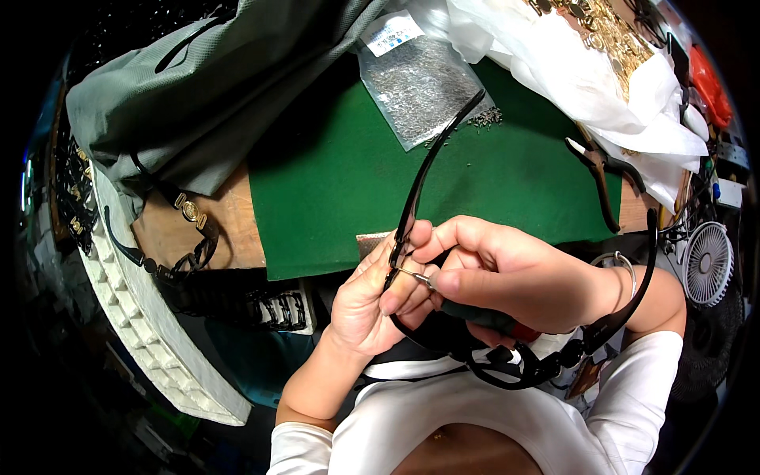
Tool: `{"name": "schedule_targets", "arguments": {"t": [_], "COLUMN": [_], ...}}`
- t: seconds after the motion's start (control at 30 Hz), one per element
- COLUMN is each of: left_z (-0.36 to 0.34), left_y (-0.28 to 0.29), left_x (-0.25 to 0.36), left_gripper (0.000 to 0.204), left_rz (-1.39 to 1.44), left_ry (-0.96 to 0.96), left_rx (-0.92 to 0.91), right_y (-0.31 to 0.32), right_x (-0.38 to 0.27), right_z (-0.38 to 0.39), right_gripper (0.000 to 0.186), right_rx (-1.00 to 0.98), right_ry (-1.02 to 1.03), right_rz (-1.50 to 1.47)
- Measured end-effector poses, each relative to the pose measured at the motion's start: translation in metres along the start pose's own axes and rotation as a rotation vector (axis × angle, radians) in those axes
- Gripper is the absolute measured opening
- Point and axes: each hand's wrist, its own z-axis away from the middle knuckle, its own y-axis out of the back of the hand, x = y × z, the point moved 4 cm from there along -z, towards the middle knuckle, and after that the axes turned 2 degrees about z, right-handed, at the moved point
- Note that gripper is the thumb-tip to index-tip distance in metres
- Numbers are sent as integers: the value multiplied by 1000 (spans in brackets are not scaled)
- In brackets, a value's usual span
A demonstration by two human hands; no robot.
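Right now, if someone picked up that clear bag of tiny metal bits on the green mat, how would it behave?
The clear bag would probably sag and shift, since it looks like thin plastic lying flat with loose small parts inside. It likely feels heavy for its size, being packed with metal. Some bits already lie scattered at its corner on the green mat, so it may spill when lifted.

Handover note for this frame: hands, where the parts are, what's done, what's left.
Left hand: pinches the black eyeglass frame at its hinge.
Right hand: grips a small screwdriver, tip at the hinge.
Nearby: bag of tiny screws open on the green mat, a few spilled; pliers at the mat's right edge.
Done: frame held, driver placed.
Left: whether the screw is seated cannot be told.
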Motion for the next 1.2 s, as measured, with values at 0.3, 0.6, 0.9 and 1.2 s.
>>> {"name": "schedule_targets", "arguments": {"t": [0.3, 0.6, 0.9, 1.2], "left_z": [15, 136, 158, 138], "left_y": [-26, -6, 7, -24], "left_x": [14, 99, 174, 174], "left_gripper": [48, 33, 31, 48], "left_rz": [-1589, -1586, -1839, -3050], "left_ry": [-622, -1414, -2021, -476], "left_rx": [241, 1054, 1471, 509], "right_y": [17, 54, 26, 28], "right_x": [-11, -15, -21, -12], "right_z": [1, -3, -13, -10], "right_gripper": [31, 21, 20, 18], "right_rx": [106, 542, 463, 575], "right_ry": [102, 448, 527, 414], "right_rz": [345, 879, 1114, 959]}}
